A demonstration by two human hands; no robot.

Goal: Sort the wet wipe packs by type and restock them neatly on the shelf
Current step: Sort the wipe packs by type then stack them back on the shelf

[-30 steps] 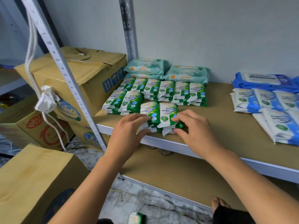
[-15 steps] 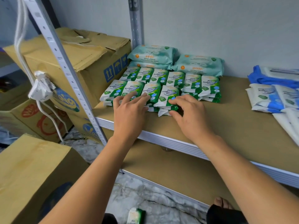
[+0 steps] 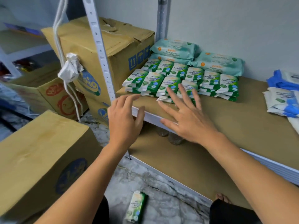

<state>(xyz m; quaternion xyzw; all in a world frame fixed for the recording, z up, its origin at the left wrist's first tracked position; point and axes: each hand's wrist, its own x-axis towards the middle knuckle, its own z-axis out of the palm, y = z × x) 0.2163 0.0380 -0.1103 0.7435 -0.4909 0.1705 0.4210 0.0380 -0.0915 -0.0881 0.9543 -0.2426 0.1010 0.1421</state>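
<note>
Small green-and-white antibacterial wipe packs lie in two rows at the left of the brown shelf. Behind them rest large pale teal wipe packs. Blue-and-white packs lie at the shelf's right. My left hand hovers open just in front of the shelf edge, holding nothing. My right hand is spread flat over the shelf, its fingertips over the nearest green packs. One green pack lies on the floor between my arms.
A perforated metal upright with hanging white cords stands left of the shelf. Cardboard boxes stand beside and behind it, and another box sits at lower left. A lower shelf board runs beneath. My bare foot shows at lower right.
Both hands let go of the front green packs and drew back toward the shelf edge, fingers spreading. The packs now sit flush against the rows behind. My view has shifted closer and to the right.
</note>
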